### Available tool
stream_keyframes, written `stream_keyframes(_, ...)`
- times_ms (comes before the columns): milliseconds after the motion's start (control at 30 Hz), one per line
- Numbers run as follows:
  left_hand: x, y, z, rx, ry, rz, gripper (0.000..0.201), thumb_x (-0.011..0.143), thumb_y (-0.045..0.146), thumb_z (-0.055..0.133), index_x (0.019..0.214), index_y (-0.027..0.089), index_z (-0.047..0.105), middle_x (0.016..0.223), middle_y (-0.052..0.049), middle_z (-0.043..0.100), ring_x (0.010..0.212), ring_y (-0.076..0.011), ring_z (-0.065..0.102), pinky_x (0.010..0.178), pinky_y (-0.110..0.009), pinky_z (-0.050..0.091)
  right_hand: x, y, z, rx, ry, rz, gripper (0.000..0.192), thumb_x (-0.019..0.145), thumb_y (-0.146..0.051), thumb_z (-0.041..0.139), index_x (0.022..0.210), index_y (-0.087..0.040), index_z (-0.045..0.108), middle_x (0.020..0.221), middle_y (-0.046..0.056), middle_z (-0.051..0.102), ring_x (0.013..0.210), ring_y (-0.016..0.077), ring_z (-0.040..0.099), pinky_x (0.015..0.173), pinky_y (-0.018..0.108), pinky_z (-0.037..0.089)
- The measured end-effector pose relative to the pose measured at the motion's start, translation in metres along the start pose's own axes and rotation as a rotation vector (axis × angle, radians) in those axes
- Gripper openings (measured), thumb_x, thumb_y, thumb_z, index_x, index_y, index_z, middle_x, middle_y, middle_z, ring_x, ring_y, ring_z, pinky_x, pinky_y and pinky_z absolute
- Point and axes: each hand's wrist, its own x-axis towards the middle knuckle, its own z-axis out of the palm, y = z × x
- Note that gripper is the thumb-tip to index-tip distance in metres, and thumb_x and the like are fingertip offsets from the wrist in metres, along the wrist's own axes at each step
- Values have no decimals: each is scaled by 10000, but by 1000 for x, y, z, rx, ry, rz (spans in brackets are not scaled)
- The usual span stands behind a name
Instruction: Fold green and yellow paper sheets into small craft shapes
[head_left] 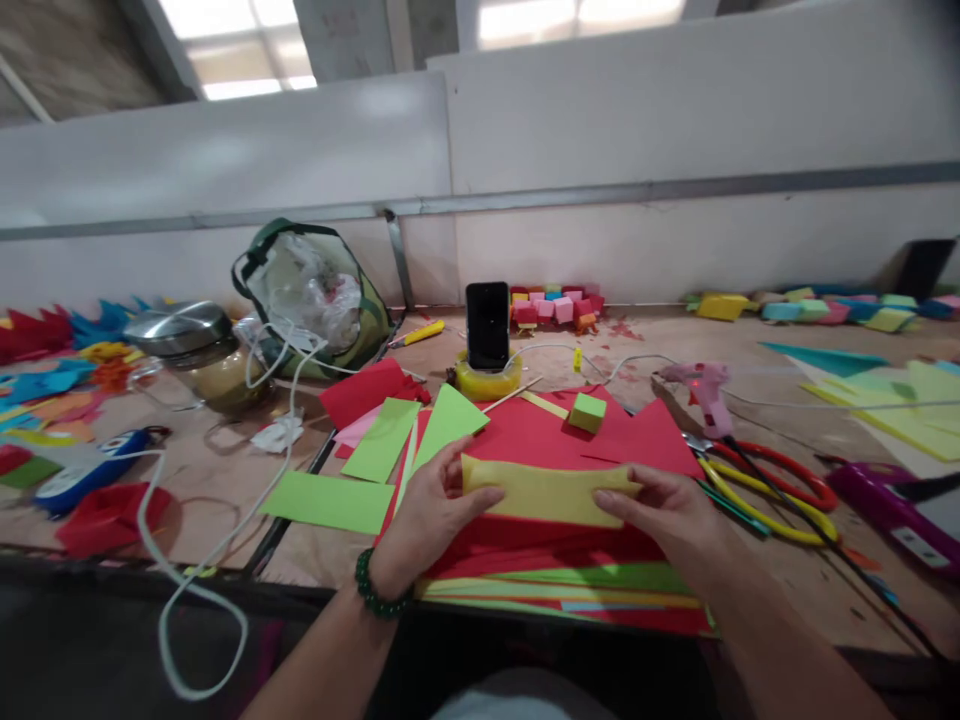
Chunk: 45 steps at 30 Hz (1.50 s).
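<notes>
Yellow paper strip [551, 493] is held roughly level over the near part of the red paper stack [637, 445]. Its left end is pinched between thumb and fingers in the grip of the left hand [427, 520]; its right end is pinched likewise in the grip of the right hand [671, 510], so that the strip is spanned between the two. A bracelet [373, 590] of dark green beads is worn at the left wrist. On the red paper stack, beyond the strip, a small green block [587, 412] is seated. Behind the stack, a black phone [488, 325] is stood upright at a yellow roll [480, 382]. Just to the left of the stack, a flat green rectangle [330, 500] is laid on the worktop [645, 335]. Farther to the left of the stack, a lidded glass jar [225, 375] is placed; behind and to the left of it, a camouflage bag [369, 312] is seen with clear plastic inside. Just to the right of the stack, scissors [810, 540] with red and yellow handles are set down. Also to its right, a pink glue gun [705, 390] is shown near its far corner.
</notes>
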Motion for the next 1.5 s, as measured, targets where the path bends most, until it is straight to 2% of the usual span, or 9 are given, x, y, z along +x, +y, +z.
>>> stream_keyframes(67, 0, 2, 0, -84, -43, -17, 364, 703, 419, 719, 904, 125, 637, 803, -35, 672, 729, -148, 613, 676, -242, 489, 1, 4, 1, -55, 21, 6, 426, 476, -445, 860, 671, -172, 597, 561, -20, 614, 494, 123, 537, 450, 225, 428)
stream_keyframes(133, 0, 3, 0, -125, -12, -29, 317, 710, 430, 711, 706, 124, 629, 670, -8, 639, 622, -116, 570, 594, -211, 452, 2, 6, 3, -79, 20, 0, 436, 480, -470, 854, 648, -169, 586, 528, -26, 584, 465, 112, 507, 414, 215, 399)
stream_keyframes(167, 0, 3, -1, -142, 9, -38, 318, 710, 427, 713, 672, 123, 626, 638, -1, 628, 595, -107, 553, 572, -204, 436, 2, 7, 4, -64, 21, -6, 435, 485, -474, 852, 649, -168, 591, 532, -24, 584, 471, 112, 512, 419, 213, 407)
stream_keyframes(433, 0, 2, -3, -239, 46, -100, 273, 682, 390, 739, 704, 121, 693, 658, -9, 671, 585, -105, 568, 569, -198, 436, -3, 6, 9, 25, -31, 81, 358, 546, -429, 843, 722, -171, 668, 649, 23, 670, 561, 157, 608, 445, 220, 482)
stream_keyframes(633, 1, 2, -4, -367, 50, -147, 297, 602, 376, 800, 707, 123, 686, 681, -16, 684, 607, -109, 595, 604, -202, 467, -2, 6, 13, 37, 35, 62, 327, 526, -410, 855, 673, -181, 673, 588, 6, 653, 494, 140, 588, 381, 202, 451)
stream_keyframes(900, 2, -4, -7, -298, 102, -109, 304, 627, 403, 782, 672, 122, 674, 633, -9, 651, 579, -104, 560, 570, -201, 447, -4, 2, 14, -30, 43, 24, 326, 537, -436, 840, 667, -190, 670, 570, 12, 644, 494, 156, 591, 376, 214, 448)
stream_keyframes(1067, -1, 0, -6, -286, 103, -152, 309, 600, 409, 793, 667, 126, 686, 630, -11, 667, 581, -113, 576, 574, -204, 460, -8, -1, 17, -42, 100, -45, 345, 561, -460, 821, 629, -166, 654, 575, 22, 643, 504, 145, 580, 427, 222, 465)
stream_keyframes(1300, -2, 1, -8, -296, 78, -242, 324, 602, 416, 802, 717, 134, 692, 639, -14, 683, 600, -141, 620, 601, -228, 502, -7, -3, 15, 107, 1, -28, 350, 630, -474, 779, 767, -158, 718, 730, 38, 708, 631, 156, 628, 576, 245, 523)
stream_keyframes(1500, -5, 3, -7, -307, 63, -252, 321, 611, 426, 798, 721, 144, 694, 636, -20, 688, 628, -157, 648, 619, -231, 522, -7, -1, 11, 54, 19, -56, 362, 646, -494, 760, 734, -148, 705, 674, 26, 673, 603, 150, 594, 542, 239, 485)
